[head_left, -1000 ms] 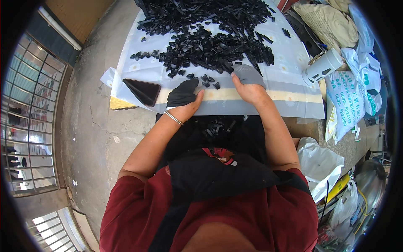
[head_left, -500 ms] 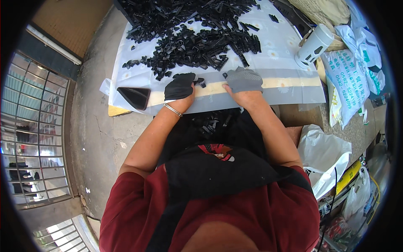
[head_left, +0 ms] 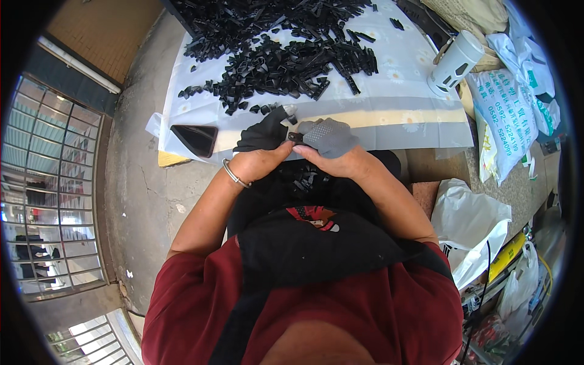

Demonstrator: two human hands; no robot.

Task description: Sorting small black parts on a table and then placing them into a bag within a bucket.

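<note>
My left hand (head_left: pixel 263 143), in a black glove with a bare thumb, meets my right hand (head_left: pixel 328 141), in a grey dotted glove, over the table's near edge. Between their closed fingers is a small black plastic part (head_left: pixel 295 137), pinched by both thumbs. Another dark piece (head_left: pixel 292 120) shows by my left fingertips; whether it is held or lies on the cloth I cannot make out. Just beyond the hands spreads a heap of black plastic parts (head_left: pixel 261 76). More black parts (head_left: pixel 306 177) rest on the dark apron in my lap.
A black phone (head_left: pixel 196 141) lies on the flower-patterned tablecloth (head_left: pixel 401 91) at the left. Toward the right stand a white tumbler (head_left: pixel 455 64) and a printed plastic bag (head_left: pixel 502 125). A white bag (head_left: pixel 468 222) hangs lower, beside the stone ledge. A barred window (head_left: pixel 58 188) is at far left.
My hands have come together from apart, the right moving left and nearer to me. The small black part from my right fingers is now between both hands.
</note>
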